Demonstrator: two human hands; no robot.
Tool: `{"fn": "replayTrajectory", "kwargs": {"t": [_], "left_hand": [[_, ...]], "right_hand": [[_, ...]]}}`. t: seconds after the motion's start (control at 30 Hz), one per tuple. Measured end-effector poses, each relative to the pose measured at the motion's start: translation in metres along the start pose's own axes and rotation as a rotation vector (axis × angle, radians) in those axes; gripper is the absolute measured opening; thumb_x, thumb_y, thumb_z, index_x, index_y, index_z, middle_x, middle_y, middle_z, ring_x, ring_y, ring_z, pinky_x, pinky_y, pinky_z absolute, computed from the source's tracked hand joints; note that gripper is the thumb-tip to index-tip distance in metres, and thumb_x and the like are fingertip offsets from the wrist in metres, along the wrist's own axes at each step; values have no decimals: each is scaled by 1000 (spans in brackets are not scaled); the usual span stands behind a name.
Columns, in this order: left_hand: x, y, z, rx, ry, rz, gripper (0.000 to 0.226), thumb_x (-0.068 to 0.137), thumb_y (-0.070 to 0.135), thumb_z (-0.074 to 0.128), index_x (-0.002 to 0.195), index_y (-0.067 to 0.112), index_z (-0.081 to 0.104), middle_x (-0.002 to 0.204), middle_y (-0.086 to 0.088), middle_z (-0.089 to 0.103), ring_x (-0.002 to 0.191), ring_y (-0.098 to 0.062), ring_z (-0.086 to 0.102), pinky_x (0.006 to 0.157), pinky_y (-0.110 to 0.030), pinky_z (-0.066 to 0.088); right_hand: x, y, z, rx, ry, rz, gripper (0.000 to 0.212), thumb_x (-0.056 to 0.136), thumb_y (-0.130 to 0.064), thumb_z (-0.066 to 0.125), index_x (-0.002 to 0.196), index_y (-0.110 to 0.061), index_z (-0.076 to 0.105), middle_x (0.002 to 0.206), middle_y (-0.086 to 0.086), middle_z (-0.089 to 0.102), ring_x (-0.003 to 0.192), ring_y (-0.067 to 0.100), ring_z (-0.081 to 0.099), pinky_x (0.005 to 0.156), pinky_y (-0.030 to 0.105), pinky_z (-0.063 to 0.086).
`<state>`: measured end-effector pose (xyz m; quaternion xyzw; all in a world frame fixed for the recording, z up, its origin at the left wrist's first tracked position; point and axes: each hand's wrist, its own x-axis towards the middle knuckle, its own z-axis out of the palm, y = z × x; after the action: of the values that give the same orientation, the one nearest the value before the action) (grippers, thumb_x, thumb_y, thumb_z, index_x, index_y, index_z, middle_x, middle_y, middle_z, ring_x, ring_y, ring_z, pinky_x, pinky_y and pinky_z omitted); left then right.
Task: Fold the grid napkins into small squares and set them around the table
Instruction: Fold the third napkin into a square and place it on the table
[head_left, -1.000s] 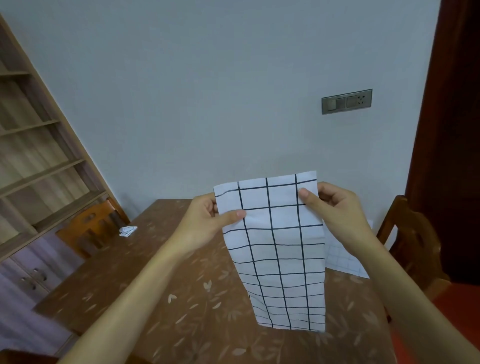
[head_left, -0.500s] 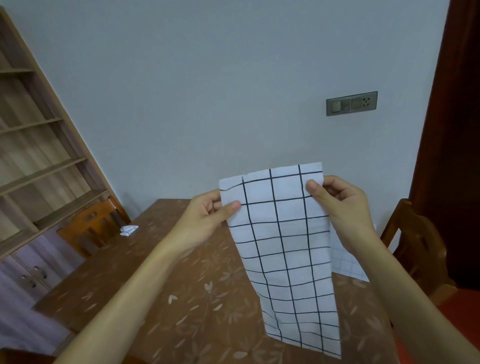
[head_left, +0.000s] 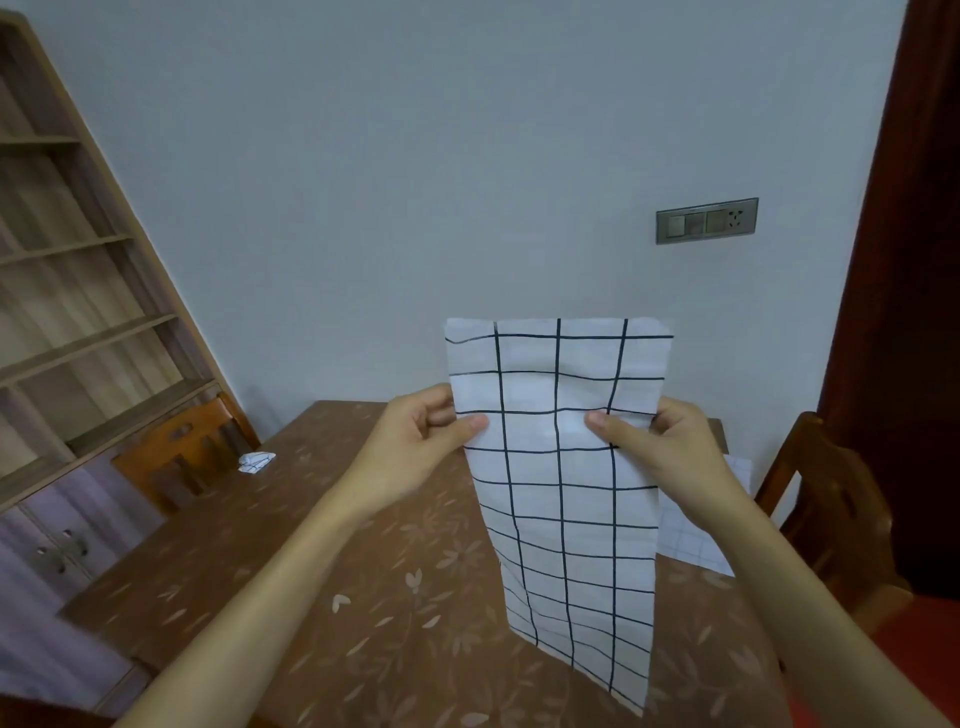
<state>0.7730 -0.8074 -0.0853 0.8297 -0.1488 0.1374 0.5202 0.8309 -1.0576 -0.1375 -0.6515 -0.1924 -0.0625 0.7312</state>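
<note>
White grid napkin strip (head_left: 561, 519) pinched at its 9 and 3 o'clock edges by left hand (head_left: 415, 447) and right hand (head_left: 670, 452) (mid-fold, held above the bench); next probably halve it.

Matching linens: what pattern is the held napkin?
The napkin is white with a black grid; head view.

Front napkin (head_left: 561, 493): white with a grid of thin black lines. The small folded napkin (head_left: 256, 461) shows the same white with dark lines, and the flat napkin (head_left: 680, 540) is white with a fainter, finer grey-blue grid. Table (head_left: 415, 623): mid-brown, printed with paler tan leaves and flowers. Wall (head_left: 415, 182) plain pale grey-blue; switch plate (head_left: 706, 220) dull grey; left chair (head_left: 182, 447) and right chair (head_left: 831, 509) orange-brown wood; shelf unit (head_left: 67, 322) streaked brown wood grain; door (head_left: 909, 260) dark red-brown.
</note>
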Motion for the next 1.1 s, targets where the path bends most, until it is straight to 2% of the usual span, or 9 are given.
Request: {"fn": "replayTrajectory", "kwargs": {"t": [0.17,0.37,0.47,0.57,0.7,0.8,0.9,1.0,1.1], "left_hand": [[-3,-6,-5,38,19,-54,20,100,14,59,103,-2,71,86,-20,76,66,-12,63,56,-16,44],[-2,6,-7,20,-6,-60,40,103,12,51,71,-10,50,58,-8,46,51,-9,55,55,-15,47],[0,9,-7,-19,7,-55,43,102,19,53,72,-12,51,60,-7,43,52,-10,49,53,-16,42],[0,8,-8,-80,16,-80,44,100,24,54,75,-11,50,60,0,40,54,-12,42,53,-23,38],[-2,16,1,-223,34,-130,24,103,6,46,118,7,64,67,4,69,53,-7,62,49,-13,45],[0,16,4,-285,116,-114,35,101,-3,42,101,13,72,67,-9,54,47,-8,47,44,-13,41],[1,15,6,-303,183,-134,45,101,-4,38,79,13,74,61,-6,42,53,-16,35,42,-17,36],[2,15,7,-347,188,-139,34,96,3,41,78,3,70,61,-2,51,54,-17,43,43,-17,39],[-2,15,7,-221,182,-59,12,89,13,64,86,4,71,66,2,64,51,-9,53,46,-13,41]], "right_hand": [[0,-3,-5,3,-8,-5,10,92,-16,68,92,-22,77,90,-15,79,87,-4,72,75,9,52],[1,-5,-13,21,-40,11,19,98,-18,59,108,-16,76,108,-9,78,106,2,70,85,10,51],[3,-9,-16,43,-35,28,16,98,-19,60,101,-18,76,100,-14,78,99,-1,69,81,8,48],[5,-8,-20,117,-33,36,22,94,-29,65,95,-10,75,95,0,69,91,19,60,82,28,44],[3,-13,-21,172,-36,39,43,97,1,46,79,-22,77,91,-8,74,83,12,67,71,19,53],[1,-18,-21,222,-55,91,41,96,0,44,74,-20,71,81,-2,67,72,16,59,58,20,48],[1,-20,-21,270,-64,130,42,96,-1,39,74,-19,70,80,0,66,74,18,58,57,23,47],[-1,-25,-18,315,-60,132,39,100,-7,34,84,-11,70,89,-2,71,81,14,67,64,21,55],[-4,-27,-17,340,-101,174,45,106,-23,27,105,-4,68,96,0,78,88,12,74,68,21,59]]}}
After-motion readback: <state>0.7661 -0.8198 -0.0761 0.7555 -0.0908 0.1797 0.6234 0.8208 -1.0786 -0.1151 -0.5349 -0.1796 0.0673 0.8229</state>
